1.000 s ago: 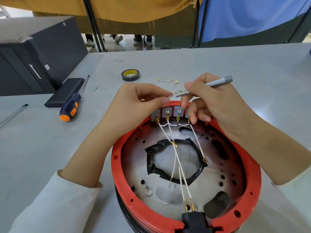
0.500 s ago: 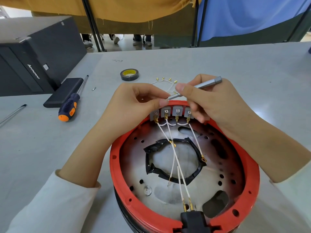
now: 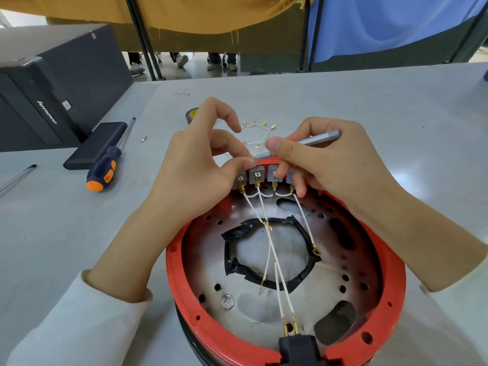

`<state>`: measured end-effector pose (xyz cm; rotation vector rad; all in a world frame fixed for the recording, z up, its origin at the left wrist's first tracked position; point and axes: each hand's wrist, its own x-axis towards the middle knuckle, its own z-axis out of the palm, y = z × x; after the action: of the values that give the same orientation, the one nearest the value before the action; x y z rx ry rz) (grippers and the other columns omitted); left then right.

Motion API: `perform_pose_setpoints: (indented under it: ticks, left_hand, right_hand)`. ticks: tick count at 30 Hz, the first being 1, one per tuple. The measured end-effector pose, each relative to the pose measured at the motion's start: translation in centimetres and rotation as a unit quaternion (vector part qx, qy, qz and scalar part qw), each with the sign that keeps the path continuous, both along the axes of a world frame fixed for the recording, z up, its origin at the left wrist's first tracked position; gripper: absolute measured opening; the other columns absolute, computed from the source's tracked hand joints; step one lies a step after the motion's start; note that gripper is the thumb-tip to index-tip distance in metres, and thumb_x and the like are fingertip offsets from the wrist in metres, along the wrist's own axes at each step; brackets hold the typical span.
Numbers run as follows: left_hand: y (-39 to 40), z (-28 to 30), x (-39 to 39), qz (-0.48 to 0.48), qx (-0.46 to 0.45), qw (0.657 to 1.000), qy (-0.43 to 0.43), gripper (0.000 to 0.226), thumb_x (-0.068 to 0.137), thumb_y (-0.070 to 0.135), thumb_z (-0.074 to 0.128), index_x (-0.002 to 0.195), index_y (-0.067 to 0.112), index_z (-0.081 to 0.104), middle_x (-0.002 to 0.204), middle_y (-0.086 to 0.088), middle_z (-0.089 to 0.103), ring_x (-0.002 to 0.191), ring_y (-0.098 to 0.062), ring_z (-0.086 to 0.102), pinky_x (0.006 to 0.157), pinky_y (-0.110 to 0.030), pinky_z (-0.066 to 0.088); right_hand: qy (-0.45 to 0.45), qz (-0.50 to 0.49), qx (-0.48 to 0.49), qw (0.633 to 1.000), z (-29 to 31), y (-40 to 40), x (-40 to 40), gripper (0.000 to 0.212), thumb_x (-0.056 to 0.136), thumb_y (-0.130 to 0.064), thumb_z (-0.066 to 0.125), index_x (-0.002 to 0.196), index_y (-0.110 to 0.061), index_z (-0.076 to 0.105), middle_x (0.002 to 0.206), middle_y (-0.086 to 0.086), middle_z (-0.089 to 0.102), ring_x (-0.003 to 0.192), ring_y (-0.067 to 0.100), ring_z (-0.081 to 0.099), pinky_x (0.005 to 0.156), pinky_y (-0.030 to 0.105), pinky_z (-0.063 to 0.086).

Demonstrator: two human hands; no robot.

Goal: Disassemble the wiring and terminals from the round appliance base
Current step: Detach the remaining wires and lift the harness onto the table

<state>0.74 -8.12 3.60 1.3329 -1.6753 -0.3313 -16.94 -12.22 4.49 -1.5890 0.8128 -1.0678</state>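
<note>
**Hands work at the terminal row of a red-rimmed base**

Head view: a round appliance base (image 3: 285,273) with a red rim sits at the near middle of a grey bench (image 3: 369,101). At its far edge stands a row of grey terminal blocks (image 3: 257,175), each with a brass clip; white wires (image 3: 274,249) run from them across a black-edged central opening to a black plug (image 3: 297,348) at the near rim. The left hand (image 3: 195,178) has its grip at the leftmost blocks, thumb and a finger pinched together at the rim, forefinger raised and bent. The right hand (image 3: 324,165) grasps a slim silver screwdriver (image 3: 303,143) like a pen, its tip just by the left thumb, other fingers resting on the right-hand blocks. Just beyond the hands lies a loose white wire set (image 3: 260,133) with brass ends. To the left lie an orange-and-blue screwdriver (image 3: 105,167), a flat black box (image 3: 95,145) and a small screw (image 3: 144,139); a tape roll (image 3: 190,114) shows behind the left hand. A black computer case (image 3: 52,88) fills the far left.
</note>
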Motion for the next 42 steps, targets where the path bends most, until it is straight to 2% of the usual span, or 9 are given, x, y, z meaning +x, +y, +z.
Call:
perform_pose_setpoints:
  ticks: [3,8,14,20,25,29,34,38,42]
  left_hand:
    - [-0.11,-0.06,-0.11,0.002,0.001,1.000,-0.022,0.045,0.076,0.009,0.072,0.091,0.038,0.042,0.071,0.018,0.069,0.078,-0.003,0.066,0.086,-0.015,0.048]
    - [-0.06,0.01,-0.37,0.019,0.009,0.996,-0.082,0.021,0.079,0.010,0.071,0.088,0.029,0.071,0.077,0.018,0.069,0.081,0.005,0.063,0.082,-0.008,0.045]
    - [0.13,0.42,-0.42,0.011,0.049,0.998,-0.048,0.030,0.081,0.010,0.070,0.076,0.040,0.066,0.081,0.015,0.070,0.078,0.001,0.064,0.078,-0.013,0.048]
    - [0.16,0.56,-0.45,0.020,0.074,0.997,-0.028,0.031,0.081,0.009,0.070,0.072,0.039,0.067,0.074,0.019,0.069,0.070,0.004,0.062,0.067,-0.004,0.041]
    - [0.21,0.44,-0.58,0.033,0.066,0.997,-0.035,0.031,0.079,0.012,0.072,0.069,0.041,0.066,0.073,0.023,0.067,0.070,0.002,0.063,0.072,-0.017,0.049]
    - [0.19,0.50,-0.49,0.028,0.069,0.997,-0.030,0.027,0.080,0.012,0.071,0.071,0.037,0.067,0.072,0.020,0.068,0.069,0.001,0.063,0.072,-0.016,0.049]
    - [0.12,0.56,-0.28,0.011,0.094,0.995,-0.013,0.024,0.083,0.011,0.069,0.073,0.033,0.069,0.073,0.011,0.071,0.072,-0.002,0.065,0.072,-0.013,0.048]
    - [0.16,0.63,-0.33,0.005,0.084,0.996,0.037,0.024,0.083,0.011,0.069,0.074,0.034,0.070,0.076,0.006,0.072,0.077,-0.016,0.067,0.081,-0.035,0.053]
    - [0.12,0.59,-0.29,-0.001,0.079,0.996,0.040,0.025,0.082,0.011,0.070,0.075,0.035,0.070,0.077,0.009,0.072,0.078,-0.012,0.068,0.083,-0.035,0.054]
  right_hand:
    - [0.009,-0.012,-0.025,1.000,-0.10,0.09,0.03,0.025,0.084,-0.021,0.073,0.068,-0.009,0.057,0.059,0.006,0.069,0.032,0.013,0.048,0.037,0.011,0.033]
    - [0.012,-0.012,0.003,1.000,-0.06,-0.18,-0.08,0.022,0.084,-0.016,0.071,0.067,-0.011,0.058,0.055,0.004,0.065,0.034,0.011,0.047,0.037,0.011,0.033]
    - [-0.020,0.003,0.044,0.999,0.13,-0.19,-0.05,0.025,0.086,-0.011,0.068,0.064,-0.011,0.055,0.053,0.006,0.060,0.035,0.016,0.047,0.034,0.012,0.031]
    - [-0.017,0.022,0.055,0.998,0.04,-0.36,-0.21,0.016,0.083,-0.010,0.070,0.070,-0.008,0.061,0.054,0.005,0.059,0.037,0.011,0.046,0.036,0.013,0.032]
    - [-0.020,0.000,0.032,0.999,-0.22,-0.25,-0.05,0.022,0.083,-0.013,0.071,0.066,-0.011,0.059,0.052,0.005,0.058,0.035,0.012,0.044,0.035,0.014,0.031]
    - [-0.022,0.006,0.020,1.000,-0.09,-0.06,0.13,0.025,0.087,-0.016,0.068,0.067,-0.010,0.053,0.052,0.004,0.061,0.038,0.016,0.055,0.034,0.017,0.034]
    - [-0.071,0.016,0.051,0.996,-0.07,-0.37,-0.07,0.021,0.090,-0.010,0.062,0.071,-0.010,0.052,0.050,-0.003,0.053,0.077,0.028,0.072,0.053,0.026,0.057]
    - [-0.089,0.050,0.085,0.991,-0.18,-0.43,-0.29,0.019,0.086,-0.010,0.065,0.069,-0.009,0.056,0.053,0.001,0.056,0.071,0.017,0.071,0.064,0.027,0.058]
    - [-0.091,0.057,0.086,0.990,-0.39,-0.54,-0.27,0.016,0.085,-0.009,0.065,0.071,-0.008,0.057,0.052,0.001,0.057,0.067,0.017,0.071,0.066,0.027,0.058]
